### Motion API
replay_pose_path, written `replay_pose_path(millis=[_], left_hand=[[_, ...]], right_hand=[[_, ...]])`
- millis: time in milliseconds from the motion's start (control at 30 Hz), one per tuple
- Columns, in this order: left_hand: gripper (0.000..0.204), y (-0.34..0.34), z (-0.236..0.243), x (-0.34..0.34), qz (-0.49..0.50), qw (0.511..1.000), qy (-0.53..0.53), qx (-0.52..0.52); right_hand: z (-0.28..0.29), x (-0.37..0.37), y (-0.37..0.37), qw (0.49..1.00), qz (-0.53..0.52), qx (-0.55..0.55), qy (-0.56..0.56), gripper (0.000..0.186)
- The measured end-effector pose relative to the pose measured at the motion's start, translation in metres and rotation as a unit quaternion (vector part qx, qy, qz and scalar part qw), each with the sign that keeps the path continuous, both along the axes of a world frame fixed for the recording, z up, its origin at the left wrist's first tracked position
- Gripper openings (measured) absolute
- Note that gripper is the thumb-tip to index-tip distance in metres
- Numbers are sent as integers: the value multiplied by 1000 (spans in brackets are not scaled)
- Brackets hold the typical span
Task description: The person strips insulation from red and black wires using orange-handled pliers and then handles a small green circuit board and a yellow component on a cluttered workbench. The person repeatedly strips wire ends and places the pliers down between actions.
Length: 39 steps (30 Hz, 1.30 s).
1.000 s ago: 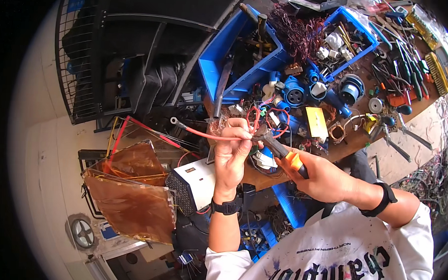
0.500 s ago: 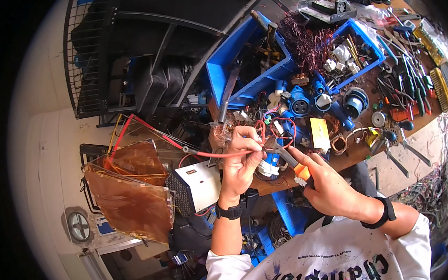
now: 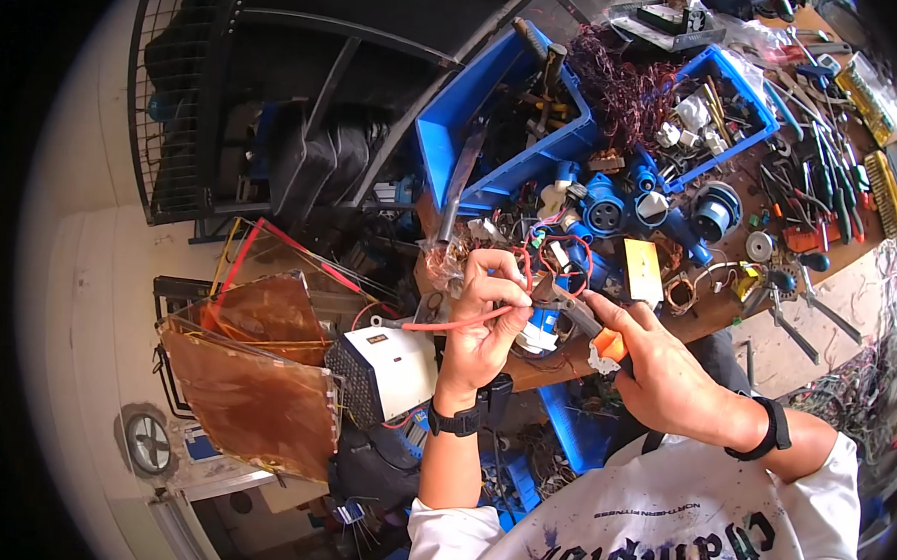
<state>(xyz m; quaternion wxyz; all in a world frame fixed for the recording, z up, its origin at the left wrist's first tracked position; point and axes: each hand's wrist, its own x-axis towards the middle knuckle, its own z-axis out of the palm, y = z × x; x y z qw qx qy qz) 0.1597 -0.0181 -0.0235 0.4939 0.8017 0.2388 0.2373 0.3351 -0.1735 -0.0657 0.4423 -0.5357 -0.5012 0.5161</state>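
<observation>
In the head view, the left hand sits at the centre of the frame, its thumb and fingers pinching a red cable that runs leftward to a metal ring terminal. The right hand, just right of centre, is wrapped round the orange-handled pliers, whose head lies right beside the left fingertips; I cannot tell whether its jaws grip anything.

Beyond the hands, the brown tabletop slants across the upper right, heavily cluttered. A deep blue bin of tools stands at upper centre, with a dark red wire tangle to its right and a shallower blue tray of small parts beyond. Blue round connectors and a yellow box lie nearer the hands; assorted hand tools and a yellow brush fill the right end.

A black mesh rack takes up the upper left. Below it are brown sheets and a white box with a perforated end. A pale wall curves along the left, a round vent at lower left, and wire scraps litter the far right.
</observation>
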Motion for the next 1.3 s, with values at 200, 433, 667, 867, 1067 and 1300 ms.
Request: replay_pose_path(millis=[200, 433, 667, 867, 1067, 1300], left_hand=[[13, 1, -4, -7, 23, 999, 25, 21], [12, -5, 2, -5, 21, 1000, -9, -17], [19, -19, 2, 2, 96, 993, 2, 69], [20, -33, 4, 9, 118, 992, -36, 16], [16, -28, -4, 4, 110, 987, -36, 115], [12, -20, 3, 7, 71, 948, 10, 311]], right_hand=[[-10, -11, 5, 998, -51, 5, -24, 65], [-17, -16, 7, 994, -68, 36, -74, 60], [-29, -20, 14, 980, -114, 89, -133, 62], [-43, -25, 21, 975, -137, 151, -92, 63], [-41, -26, 25, 977, -143, 137, -83, 61], [-42, -27, 29, 974, -155, 115, -121, 55]])
